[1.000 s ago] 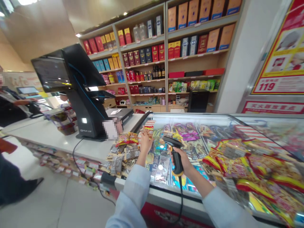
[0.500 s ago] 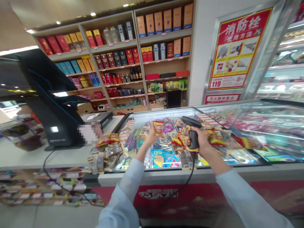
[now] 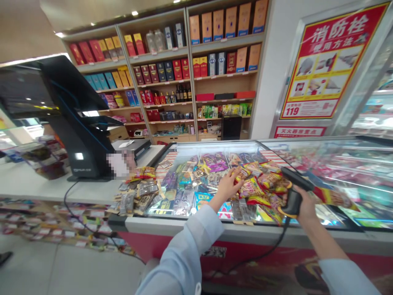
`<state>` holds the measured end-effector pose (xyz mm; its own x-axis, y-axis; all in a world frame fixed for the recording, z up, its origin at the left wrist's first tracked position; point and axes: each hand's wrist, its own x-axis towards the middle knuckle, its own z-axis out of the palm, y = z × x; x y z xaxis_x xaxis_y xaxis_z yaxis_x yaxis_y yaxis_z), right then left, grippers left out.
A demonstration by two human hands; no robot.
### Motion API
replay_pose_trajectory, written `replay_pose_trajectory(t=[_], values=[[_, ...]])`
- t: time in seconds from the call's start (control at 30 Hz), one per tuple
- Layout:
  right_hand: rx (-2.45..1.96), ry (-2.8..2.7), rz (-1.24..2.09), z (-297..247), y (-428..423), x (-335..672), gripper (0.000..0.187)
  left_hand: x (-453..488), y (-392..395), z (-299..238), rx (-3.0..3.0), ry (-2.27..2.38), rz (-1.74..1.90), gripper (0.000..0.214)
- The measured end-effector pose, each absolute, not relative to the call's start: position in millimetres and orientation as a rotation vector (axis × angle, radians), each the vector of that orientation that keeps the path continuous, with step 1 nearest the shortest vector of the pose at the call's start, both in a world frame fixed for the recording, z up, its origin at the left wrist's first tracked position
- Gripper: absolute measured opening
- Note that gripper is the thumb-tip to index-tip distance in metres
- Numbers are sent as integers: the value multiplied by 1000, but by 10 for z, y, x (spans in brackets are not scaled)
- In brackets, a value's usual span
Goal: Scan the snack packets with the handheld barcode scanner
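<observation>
Closest to me, my pale blue sleeves point(image 3: 187, 258) are reaching out over the white front rim of a chest freezer point(image 3: 215, 230). My hands are working well apart from each other. My right hand point(image 3: 303, 200) is gripping the handle of a black barcode scanner point(image 3: 291, 190), fingers wrapped tight around it, with its head tilting up and to the left towards the packets. Its black cable point(image 3: 254, 259) is hanging down in front of the freezer's red side.

My left hand point(image 3: 229, 186) is stretching forward with the fingers spread and loose, and the fingertips are touching a red-and-yellow snack packet point(image 3: 242, 174) at the near left edge of a heap of snack packets point(image 3: 264, 186). That heap is lying on the freezer's glass lid, between my two hands and just left of the scanner. I cannot tell whether any finger is getting under the packet.

Further left, a second heap of brownish packets point(image 3: 138, 196) is sitting where the freezer is meeting the white counter point(image 3: 37, 188). A black checkout terminal point(image 3: 80, 135) is standing on that counter, its screen facing away to the left.

Behind everything, wooden shelves point(image 3: 211, 78) are carrying rows of red, blue and orange boxes and some bottles, and a red poster point(image 3: 331, 61) is hanging on the wall to the right.
</observation>
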<state>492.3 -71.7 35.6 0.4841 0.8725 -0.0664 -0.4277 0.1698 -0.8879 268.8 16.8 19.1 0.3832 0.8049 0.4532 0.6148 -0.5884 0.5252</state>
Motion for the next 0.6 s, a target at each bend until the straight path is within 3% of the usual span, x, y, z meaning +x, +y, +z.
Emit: replay_pose_trajectory(t=[0.6], values=[[-1003, -488, 1019, 211, -678, 5005, 15, 2677, 188, 167, 2325, 1106, 1118, 54]])
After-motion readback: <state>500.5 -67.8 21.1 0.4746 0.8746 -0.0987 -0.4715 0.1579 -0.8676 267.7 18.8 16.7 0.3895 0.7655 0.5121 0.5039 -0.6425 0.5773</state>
